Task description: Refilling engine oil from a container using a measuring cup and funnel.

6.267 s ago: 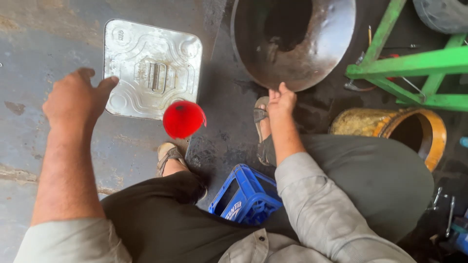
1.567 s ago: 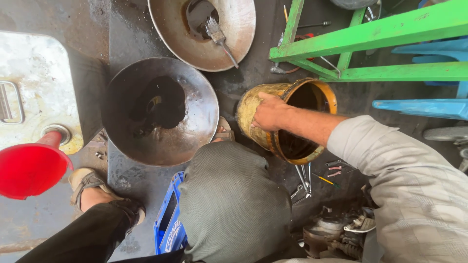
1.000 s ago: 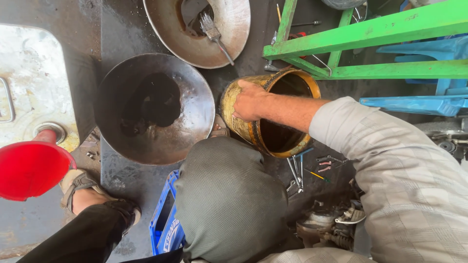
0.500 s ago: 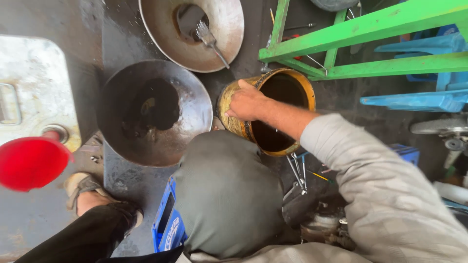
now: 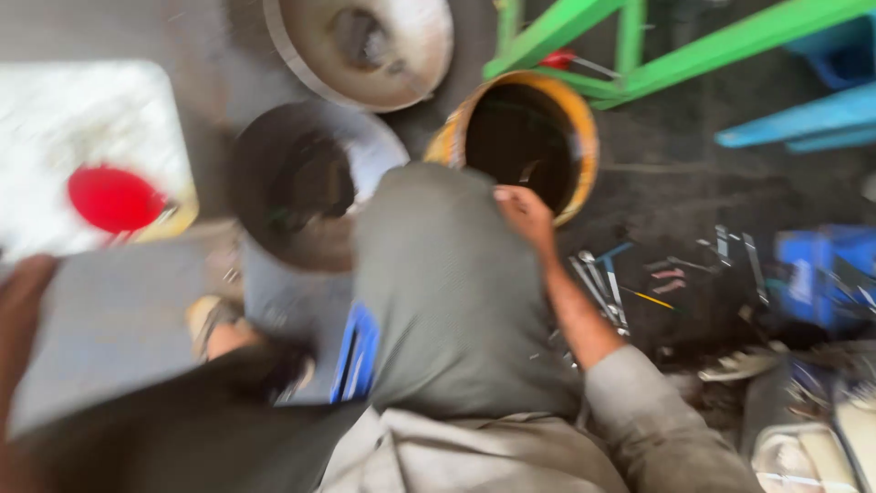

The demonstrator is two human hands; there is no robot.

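The picture is smeared by motion. My right hand [image 5: 525,215] lies at the near rim of a yellow bucket [image 5: 584,128] with a dark inside, pressed against my raised knee in grey-green trousers [image 5: 447,292]. Whether its fingers grip the rim is too blurred to tell. My left hand [image 5: 18,310] shows only as a blur at the left edge, over the grey floor, below a white metal can [image 5: 64,128] with a red funnel [image 5: 114,196] in it. A dark round pan [image 5: 301,183] sits between the can and the bucket.
A second, paler metal pan [image 5: 365,46] lies at the top. A green metal frame [image 5: 639,64] stands behind the bucket. Several loose tools [image 5: 611,283] lie on the dark floor at right, near a blue crate [image 5: 821,274]. A blue crate [image 5: 360,351] sits under my leg.
The view has swung and blurred. My right hand has slid from the bucket's far left rim to its near rim by my knee. My left hand has come into view at the left edge.
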